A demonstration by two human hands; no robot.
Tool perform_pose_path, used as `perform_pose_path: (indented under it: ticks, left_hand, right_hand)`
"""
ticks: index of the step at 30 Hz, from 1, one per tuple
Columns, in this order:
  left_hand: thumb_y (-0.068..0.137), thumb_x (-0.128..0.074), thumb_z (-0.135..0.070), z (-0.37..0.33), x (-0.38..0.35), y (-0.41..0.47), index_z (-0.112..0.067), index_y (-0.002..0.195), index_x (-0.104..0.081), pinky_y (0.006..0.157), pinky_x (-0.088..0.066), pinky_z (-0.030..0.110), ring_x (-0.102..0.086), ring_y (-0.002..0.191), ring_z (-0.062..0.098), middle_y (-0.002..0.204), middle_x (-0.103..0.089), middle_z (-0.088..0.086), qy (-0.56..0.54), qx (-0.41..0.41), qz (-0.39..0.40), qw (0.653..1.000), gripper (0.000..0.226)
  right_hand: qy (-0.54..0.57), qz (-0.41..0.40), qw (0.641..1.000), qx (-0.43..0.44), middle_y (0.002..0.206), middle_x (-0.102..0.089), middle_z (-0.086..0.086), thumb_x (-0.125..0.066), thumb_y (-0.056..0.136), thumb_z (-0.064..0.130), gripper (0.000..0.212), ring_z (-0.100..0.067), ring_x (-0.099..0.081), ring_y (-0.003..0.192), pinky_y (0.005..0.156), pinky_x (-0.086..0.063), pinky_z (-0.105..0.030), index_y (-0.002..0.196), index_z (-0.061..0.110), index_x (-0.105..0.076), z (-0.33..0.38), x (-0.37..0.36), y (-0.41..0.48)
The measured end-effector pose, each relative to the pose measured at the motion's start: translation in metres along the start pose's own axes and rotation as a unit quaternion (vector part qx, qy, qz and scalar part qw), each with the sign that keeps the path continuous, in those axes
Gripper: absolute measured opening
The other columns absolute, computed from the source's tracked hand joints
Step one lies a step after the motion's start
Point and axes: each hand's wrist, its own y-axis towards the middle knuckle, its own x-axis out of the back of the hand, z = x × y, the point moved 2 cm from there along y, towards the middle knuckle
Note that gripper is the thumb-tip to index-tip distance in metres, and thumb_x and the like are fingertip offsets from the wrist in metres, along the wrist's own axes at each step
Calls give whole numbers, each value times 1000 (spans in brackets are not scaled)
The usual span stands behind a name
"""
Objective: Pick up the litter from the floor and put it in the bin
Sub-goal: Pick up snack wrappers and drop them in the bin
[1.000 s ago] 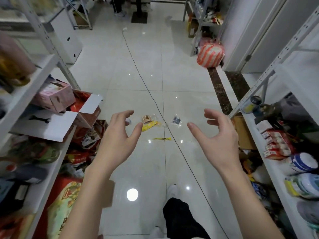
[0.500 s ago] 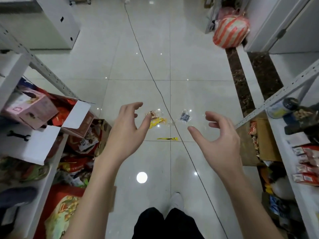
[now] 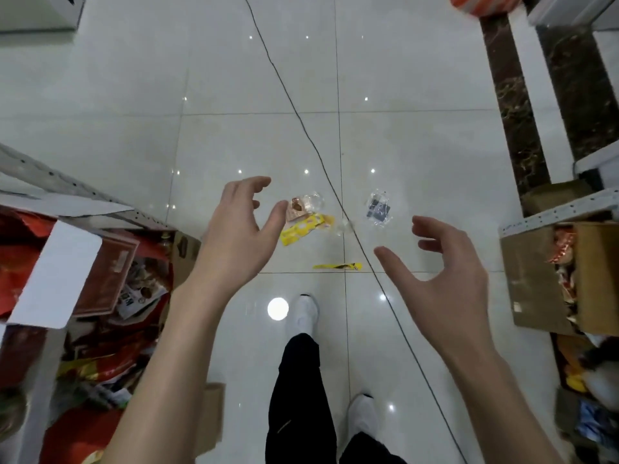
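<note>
Both hands empty w/ fingers loosely spread, left hand (image 3: 234, 236) & right hand (image 3: 442, 272) above floor (image 3: 418, 145) litter: yellow wrapper (image 3: 303, 229), clear packet (image 3: 378, 209).

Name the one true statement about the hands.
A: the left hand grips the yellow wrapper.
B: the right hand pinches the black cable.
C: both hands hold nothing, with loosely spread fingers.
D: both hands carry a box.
C: the left hand and the right hand are bare and hold nothing, while the yellow wrapper and the black cable lie on the floor below them.
</note>
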Motion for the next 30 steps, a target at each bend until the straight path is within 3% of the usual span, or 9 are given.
perform_pose_path:
  ticks: [5, 12, 14, 17, 18, 19, 20, 22, 30]
  left_hand:
    - [97, -59, -40, 76, -59, 88, -24, 138, -51, 97, -51, 37, -56, 110, 6, 136, -49, -6, 18, 22, 36, 999, 45]
    - [98, -57, -39, 178, -151, 156, -24, 137, -51, 88, -39, 23, -56, 111, 6, 137, -51, -6, 44, 37, 76, 995, 43]
    - [98, -57, -38, 210, -180, 168, -23, 137, -52, 88, -36, 19, -56, 109, 6, 137, -51, -5, 53, 44, 87, 994, 43]
    - [98, -58, -38, 255, -223, 182, -21, 137, -52, 87, -30, 0, -55, 108, 5, 135, -50, -5, 79, 54, 102, 990, 43]
    - [98, -58, -38, 272, -239, 188, -21, 137, -52, 94, -31, 2, -55, 109, 7, 134, -50, -4, 85, 59, 107, 989, 43]
    - [97, -58, -38, 290, -256, 192, -21, 137, -51, 102, -38, 15, -57, 113, 10, 135, -50, -3, 85, 62, 116, 988, 44]
    - [97, -59, -39, 306, -273, 197, -20, 138, -51, 105, -44, 31, -57, 116, 15, 136, -50, -1, 86, 65, 126, 986, 46]
    - [96, -59, -41, 336, -302, 207, -20, 138, -50, 101, -47, 45, -58, 118, 21, 138, -51, 2, 98, 70, 139, 983, 48]
    - [95, -60, -39, 442, -391, 233, -16, 139, -48, 102, -45, 49, -58, 117, 30, 136, -49, 9, 142, 106, 165, 970, 51]
  right_hand:
    - [-2, 6, 999, -50, 124, -60, 14, -79, 78, 46, 59, 6, -56, 110, 89, -37, -2, 131, 29, -60, -59, -78, 59]
    - [-20, 28, 995, -96, 124, -61, 15, -81, 79, 45, 57, -1, -59, 112, 90, -36, -1, 130, 33, -60, -158, -181, 103]
    - [-28, 35, 994, -99, 124, -61, 13, -81, 79, 45, 56, -1, -60, 110, 97, -39, -9, 129, 31, -60, -189, -211, 110]
    - [-48, 39, 993, -98, 125, -61, 11, -81, 79, 45, 57, -3, -60, 108, 105, -47, -36, 130, 29, -60, -233, -251, 117]
    - [-53, 45, 992, -102, 125, -61, 11, -80, 79, 46, 57, -3, -59, 107, 105, -47, -41, 130, 29, -60, -250, -266, 119]
    - [-60, 53, 991, -109, 125, -60, 11, -80, 80, 47, 58, -1, -58, 106, 105, -47, -44, 131, 29, -60, -268, -280, 121]
    - [-70, 59, 989, -117, 124, -60, 11, -79, 80, 48, 58, 0, -57, 105, 104, -47, -47, 131, 29, -59, -285, -294, 122]
    - [-83, 68, 987, -121, 123, -58, 12, -77, 79, 49, 58, -2, -57, 106, 105, -46, -51, 131, 28, -59, -315, -320, 123]
    - [-115, 93, 981, -128, 115, -53, 17, -79, 81, 44, 57, -14, -61, 111, 103, -46, -54, 131, 25, -60, -417, -404, 133]
